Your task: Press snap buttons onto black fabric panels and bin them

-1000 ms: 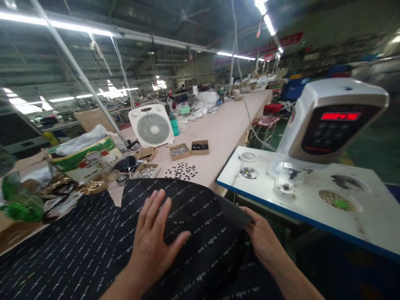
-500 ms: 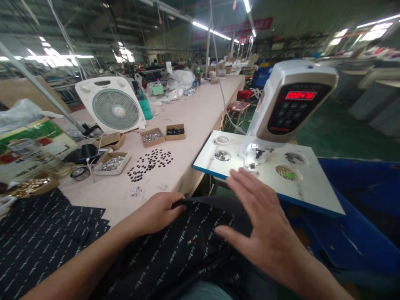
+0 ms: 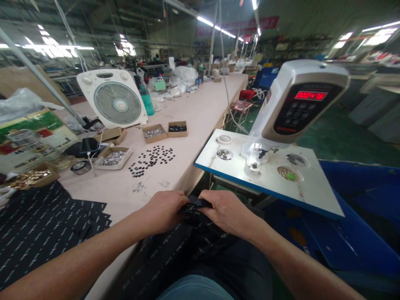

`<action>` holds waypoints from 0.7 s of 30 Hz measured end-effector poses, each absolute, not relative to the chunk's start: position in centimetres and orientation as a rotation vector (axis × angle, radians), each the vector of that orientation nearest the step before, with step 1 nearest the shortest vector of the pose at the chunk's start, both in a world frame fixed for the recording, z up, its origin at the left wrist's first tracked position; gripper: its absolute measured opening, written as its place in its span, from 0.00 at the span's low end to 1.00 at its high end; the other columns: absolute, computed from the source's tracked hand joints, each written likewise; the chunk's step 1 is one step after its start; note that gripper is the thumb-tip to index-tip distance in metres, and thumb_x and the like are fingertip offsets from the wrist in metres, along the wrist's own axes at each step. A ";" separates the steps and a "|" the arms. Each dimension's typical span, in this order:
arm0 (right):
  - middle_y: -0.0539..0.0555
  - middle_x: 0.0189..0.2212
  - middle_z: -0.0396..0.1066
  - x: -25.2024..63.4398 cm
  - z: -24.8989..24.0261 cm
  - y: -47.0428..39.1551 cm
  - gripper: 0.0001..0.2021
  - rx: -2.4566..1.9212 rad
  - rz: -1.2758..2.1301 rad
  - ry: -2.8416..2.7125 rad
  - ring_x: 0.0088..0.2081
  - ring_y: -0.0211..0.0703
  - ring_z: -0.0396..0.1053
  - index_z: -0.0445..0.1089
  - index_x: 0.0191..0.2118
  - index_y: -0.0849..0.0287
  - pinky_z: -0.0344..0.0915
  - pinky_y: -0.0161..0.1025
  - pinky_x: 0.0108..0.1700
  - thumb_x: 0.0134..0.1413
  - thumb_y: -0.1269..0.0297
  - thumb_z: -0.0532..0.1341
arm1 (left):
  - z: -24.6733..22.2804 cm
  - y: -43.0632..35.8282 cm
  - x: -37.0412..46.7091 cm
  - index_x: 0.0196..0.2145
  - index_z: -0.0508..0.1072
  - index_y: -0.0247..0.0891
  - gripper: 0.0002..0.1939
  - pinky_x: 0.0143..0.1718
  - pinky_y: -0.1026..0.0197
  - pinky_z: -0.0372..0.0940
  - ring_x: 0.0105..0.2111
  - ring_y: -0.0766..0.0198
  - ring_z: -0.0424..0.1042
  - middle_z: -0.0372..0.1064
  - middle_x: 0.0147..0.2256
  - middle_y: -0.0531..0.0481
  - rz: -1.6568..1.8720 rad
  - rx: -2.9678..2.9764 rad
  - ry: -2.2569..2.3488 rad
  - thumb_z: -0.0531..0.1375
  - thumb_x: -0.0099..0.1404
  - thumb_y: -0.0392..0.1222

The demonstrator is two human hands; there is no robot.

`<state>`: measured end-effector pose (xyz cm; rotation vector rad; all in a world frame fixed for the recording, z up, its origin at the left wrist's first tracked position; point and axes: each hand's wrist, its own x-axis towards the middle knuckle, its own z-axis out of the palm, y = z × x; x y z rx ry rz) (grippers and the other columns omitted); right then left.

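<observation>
Black fabric with rows of small white lettering (image 3: 200, 231) hangs over my lap, its upper edge bunched between both hands. My left hand (image 3: 165, 210) pinches that edge near the table's front corner. Close beside it, my right hand (image 3: 229, 212) grips the same edge, thumb and fingers closed. Ahead on the right stands a snap-press machine (image 3: 290, 104) with a red lit display, on a white board with a blue edge (image 3: 218, 162). More of the printed black fabric (image 3: 46, 233) lies on the table at the left.
Black snap parts (image 3: 151, 160) and small silver parts (image 3: 138, 187) lie loose on the table (image 3: 187, 154). Boxes of silver pieces (image 3: 114, 158), a box of black pieces (image 3: 177, 129) and a white fan (image 3: 112, 100) stand behind. A red stool (image 3: 240, 107) is farther back.
My right hand, spread open over the fabric before, has come down and left and now grips its edge beside my left hand. The fabric is gathered up more.
</observation>
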<state>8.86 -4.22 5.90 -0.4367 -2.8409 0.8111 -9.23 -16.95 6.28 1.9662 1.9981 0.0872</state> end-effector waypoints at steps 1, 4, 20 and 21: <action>0.50 0.31 0.74 9.0 6.0 -4.2 0.04 -0.456 0.864 -2.833 0.32 0.39 0.69 0.72 0.34 0.58 0.54 0.34 0.33 0.61 0.66 0.61 | 6.3 -16.8 -9.4 0.36 0.75 0.40 0.08 0.38 0.57 0.63 0.40 0.54 0.74 0.75 0.37 0.45 0.130 1.976 1.959 0.56 0.62 0.39; 0.49 0.31 0.74 9.5 5.9 -3.8 0.05 -0.515 0.967 -2.803 0.33 0.40 0.69 0.73 0.37 0.56 0.55 0.34 0.33 0.57 0.61 0.66 | 6.9 -16.3 -9.3 0.36 0.73 0.39 0.07 0.38 0.59 0.63 0.39 0.56 0.73 0.74 0.37 0.46 0.278 1.880 1.857 0.55 0.62 0.37; 0.50 0.34 0.73 10.2 6.3 -3.7 0.08 -0.512 1.255 -2.627 0.36 0.40 0.68 0.71 0.37 0.58 0.59 0.35 0.39 0.56 0.76 0.56 | 5.7 -15.8 -9.4 0.31 0.72 0.36 0.07 0.29 0.66 0.55 0.27 0.67 0.61 0.64 0.27 0.56 0.547 1.282 1.389 0.63 0.56 0.42; 0.50 0.34 0.73 10.0 6.3 -3.9 0.08 -0.514 1.248 -2.626 0.36 0.40 0.68 0.71 0.37 0.58 0.59 0.35 0.39 0.56 0.76 0.56 | 5.7 -15.8 -9.5 0.31 0.72 0.36 0.05 0.29 0.66 0.55 0.27 0.68 0.61 0.63 0.26 0.56 0.553 1.302 1.402 0.62 0.57 0.40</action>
